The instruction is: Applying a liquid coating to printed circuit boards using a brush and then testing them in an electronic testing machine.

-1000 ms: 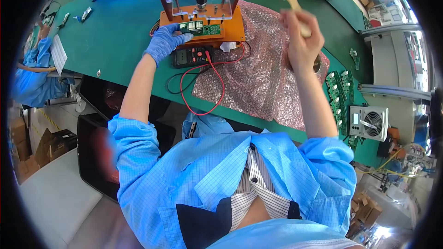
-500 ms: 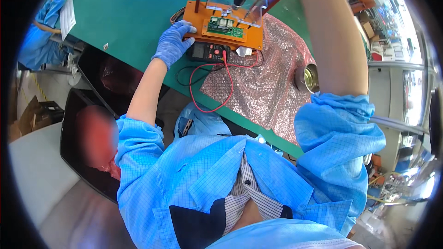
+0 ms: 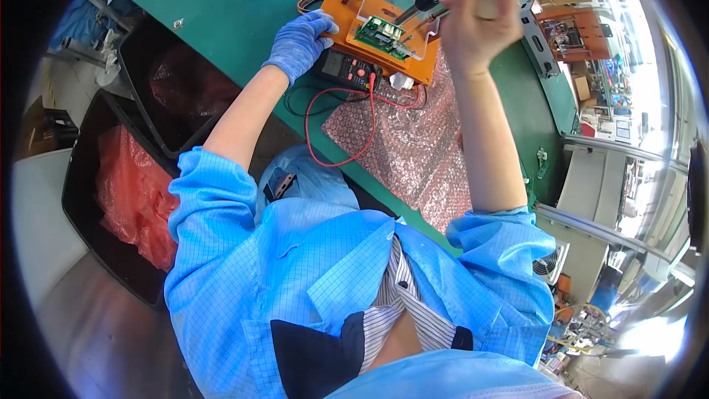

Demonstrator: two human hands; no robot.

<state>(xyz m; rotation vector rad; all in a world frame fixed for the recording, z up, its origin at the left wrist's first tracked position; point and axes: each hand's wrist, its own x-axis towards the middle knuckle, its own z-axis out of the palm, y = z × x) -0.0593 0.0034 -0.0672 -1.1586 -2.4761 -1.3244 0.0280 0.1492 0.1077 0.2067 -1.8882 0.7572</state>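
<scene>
The green circuit board point(image 3: 382, 32) sits on the orange fixture point(image 3: 347, 26) at the far edge of the green worktop point(image 3: 221, 0). The gloved left hand point(image 3: 299, 41) lies open against the fixture's left side. The bare right hand point(image 3: 476, 11) is closed around a handle above it. A multimeter point(image 3: 347, 72) with red leads lies just beside the fixture.

Gloved left hand point(image 3: 299, 39) on orange fixture point(image 3: 347, 11) edge; bare right hand point(image 3: 476, 11) raised, fist closed, above circuit board point(image 3: 380, 32).

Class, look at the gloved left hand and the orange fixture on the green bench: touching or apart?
Touching. The head view shows the gloved left hand lying on the near-left edge of the orange fixture, its fingers overlapping it with no gap.
</scene>
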